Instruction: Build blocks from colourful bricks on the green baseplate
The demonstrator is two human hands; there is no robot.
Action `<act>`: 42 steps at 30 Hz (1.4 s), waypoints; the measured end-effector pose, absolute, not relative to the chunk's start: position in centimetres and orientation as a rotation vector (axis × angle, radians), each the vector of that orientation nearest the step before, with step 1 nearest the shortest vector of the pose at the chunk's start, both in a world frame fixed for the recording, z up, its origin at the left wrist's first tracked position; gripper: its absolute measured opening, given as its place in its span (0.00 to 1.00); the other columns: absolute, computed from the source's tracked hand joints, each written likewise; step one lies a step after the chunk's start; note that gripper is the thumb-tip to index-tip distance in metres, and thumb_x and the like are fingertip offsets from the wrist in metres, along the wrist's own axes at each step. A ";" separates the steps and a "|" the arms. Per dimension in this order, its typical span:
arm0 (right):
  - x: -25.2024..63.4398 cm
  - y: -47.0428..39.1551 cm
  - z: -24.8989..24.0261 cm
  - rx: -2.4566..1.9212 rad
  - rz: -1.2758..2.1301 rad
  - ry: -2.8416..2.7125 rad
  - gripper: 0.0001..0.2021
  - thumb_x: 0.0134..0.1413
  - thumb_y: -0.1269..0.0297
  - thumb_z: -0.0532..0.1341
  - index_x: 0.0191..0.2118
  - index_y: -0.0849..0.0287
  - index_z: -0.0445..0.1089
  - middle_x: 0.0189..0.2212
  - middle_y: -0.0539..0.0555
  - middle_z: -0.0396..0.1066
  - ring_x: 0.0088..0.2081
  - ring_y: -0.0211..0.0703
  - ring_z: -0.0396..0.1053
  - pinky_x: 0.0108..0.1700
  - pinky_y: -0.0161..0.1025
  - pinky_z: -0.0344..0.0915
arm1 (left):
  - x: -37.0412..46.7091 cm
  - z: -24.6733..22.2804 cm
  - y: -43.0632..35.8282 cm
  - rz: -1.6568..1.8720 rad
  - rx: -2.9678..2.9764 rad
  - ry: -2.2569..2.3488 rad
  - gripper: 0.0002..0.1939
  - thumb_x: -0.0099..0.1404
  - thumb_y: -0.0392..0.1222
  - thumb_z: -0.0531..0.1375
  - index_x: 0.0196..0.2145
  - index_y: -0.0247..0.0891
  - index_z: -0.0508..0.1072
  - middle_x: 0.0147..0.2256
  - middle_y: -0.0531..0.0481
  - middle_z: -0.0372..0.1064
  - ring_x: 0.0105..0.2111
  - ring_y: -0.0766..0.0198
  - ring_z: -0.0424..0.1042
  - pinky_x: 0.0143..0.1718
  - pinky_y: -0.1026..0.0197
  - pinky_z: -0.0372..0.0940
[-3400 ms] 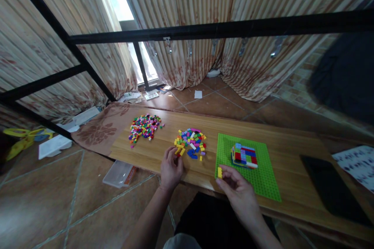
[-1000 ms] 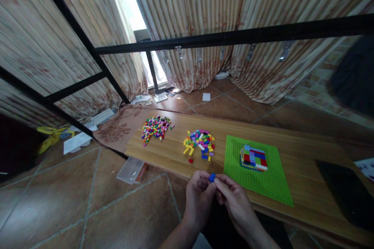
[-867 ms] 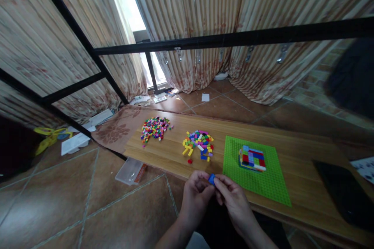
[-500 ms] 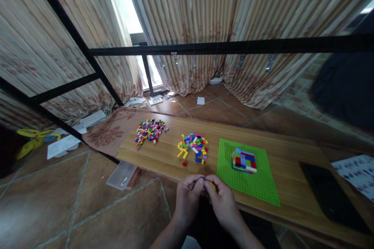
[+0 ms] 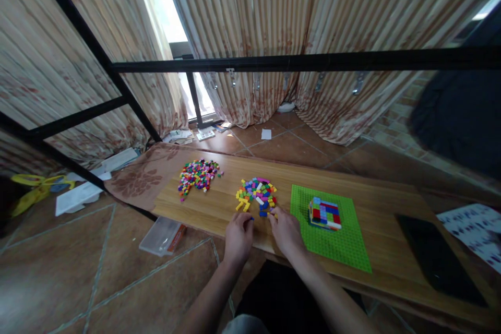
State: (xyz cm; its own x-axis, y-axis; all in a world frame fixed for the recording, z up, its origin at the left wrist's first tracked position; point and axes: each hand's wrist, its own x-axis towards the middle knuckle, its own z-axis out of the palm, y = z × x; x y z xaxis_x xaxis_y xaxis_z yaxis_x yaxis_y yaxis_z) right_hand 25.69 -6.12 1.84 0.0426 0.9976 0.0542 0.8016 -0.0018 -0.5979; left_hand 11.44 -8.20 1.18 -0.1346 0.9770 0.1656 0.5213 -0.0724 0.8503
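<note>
My left hand (image 5: 238, 236) is over the near edge of the wooden table, thumb and fingers pinched on a small blue toy brick (image 5: 251, 218). To its right, my right hand (image 5: 286, 230) reaches to the near side of a loose pile of mixed toy bricks (image 5: 256, 192). Its fingertips are closed around a yellow brick (image 5: 275, 215), partly hidden by the fingers; whether it touches the table I cannot tell. Beside those fingertips lie blue bricks (image 5: 263, 214). A multicoloured block of joined bricks (image 5: 324, 213) stands on a green baseplate (image 5: 344, 250) right of my hands.
A second heap of smaller bricks (image 5: 199, 175) lies on the table's (image 5: 188, 215) left part. A dark flat tablet-like slab (image 5: 438, 258) and a printed sheet (image 5: 473, 232) are at the right. A clear plastic box (image 5: 161, 236) sits on the floor. A black rail (image 5: 258, 64) crosses beyond the table.
My hands were together in front of the table edge. They have moved apart and forward, the right one to the brick pile, the left one still with a blue brick.
</note>
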 end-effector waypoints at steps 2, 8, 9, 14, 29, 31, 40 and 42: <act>25.2 -5.5 1.9 -1.912 0.526 -1.855 0.08 0.57 0.68 0.54 0.35 0.60 0.70 0.33 0.59 0.74 0.37 0.48 0.71 0.38 0.38 0.60 | 11.3 1.2 -7.5 1.062 1.756 1.699 0.07 0.59 0.32 0.56 0.33 0.37 0.74 0.34 0.46 0.70 0.36 0.61 0.70 0.41 0.57 0.65; 24.7 -4.2 1.8 -1.833 0.592 -1.753 0.11 0.58 0.64 0.53 0.39 0.60 0.71 0.33 0.57 0.75 0.35 0.46 0.72 0.37 0.38 0.60 | 11.6 0.8 -6.0 1.086 1.857 1.570 0.11 0.61 0.32 0.54 0.39 0.38 0.73 0.39 0.46 0.69 0.41 0.62 0.70 0.44 0.58 0.66; 24.8 -4.1 1.7 -1.795 0.622 -1.707 0.12 0.58 0.63 0.52 0.39 0.60 0.71 0.32 0.57 0.75 0.33 0.45 0.72 0.36 0.38 0.61 | 11.5 0.7 -6.0 1.118 1.856 1.538 0.11 0.61 0.32 0.54 0.40 0.38 0.73 0.40 0.46 0.69 0.42 0.62 0.70 0.45 0.58 0.66; 25.6 -4.9 1.4 -1.591 0.785 -1.361 0.18 0.55 0.50 0.55 0.38 0.59 0.72 0.28 0.53 0.74 0.24 0.41 0.68 0.31 0.38 0.60 | 10.5 0.3 -7.0 1.266 1.773 1.563 0.11 0.64 0.36 0.52 0.41 0.38 0.73 0.43 0.44 0.68 0.44 0.61 0.69 0.47 0.58 0.65; 26.2 -8.9 2.0 -1.078 1.434 -0.822 0.22 0.46 0.60 0.63 0.50 0.53 0.68 0.48 0.55 0.70 0.46 0.45 0.71 0.49 0.46 0.66 | 7.9 1.2 -4.7 0.891 1.887 1.830 0.21 0.56 0.27 0.52 0.47 0.37 0.68 0.45 0.44 0.66 0.42 0.59 0.69 0.46 0.56 0.65; 26.2 -8.7 1.3 -1.135 1.349 -0.943 0.21 0.50 0.61 0.60 0.52 0.53 0.66 0.47 0.55 0.70 0.45 0.44 0.71 0.48 0.46 0.67 | 8.0 1.3 -4.6 0.855 1.912 1.830 0.21 0.56 0.26 0.52 0.47 0.37 0.68 0.46 0.44 0.66 0.45 0.58 0.69 0.47 0.56 0.65; 26.8 -7.7 1.9 -1.644 0.686 -1.779 0.23 0.48 0.78 0.52 0.51 0.58 0.64 0.47 0.57 0.67 0.49 0.46 0.66 0.53 0.44 0.61 | 7.6 1.5 -4.1 0.790 1.955 1.806 0.16 0.58 0.29 0.53 0.43 0.39 0.71 0.45 0.45 0.66 0.44 0.60 0.69 0.47 0.57 0.65; 26.6 -7.5 2.2 -1.706 0.601 -1.904 0.24 0.47 0.80 0.50 0.52 0.61 0.63 0.47 0.59 0.66 0.49 0.47 0.65 0.52 0.41 0.60 | 7.5 1.5 -4.1 0.771 1.962 1.797 0.16 0.59 0.30 0.53 0.43 0.39 0.71 0.45 0.45 0.66 0.44 0.60 0.69 0.47 0.57 0.65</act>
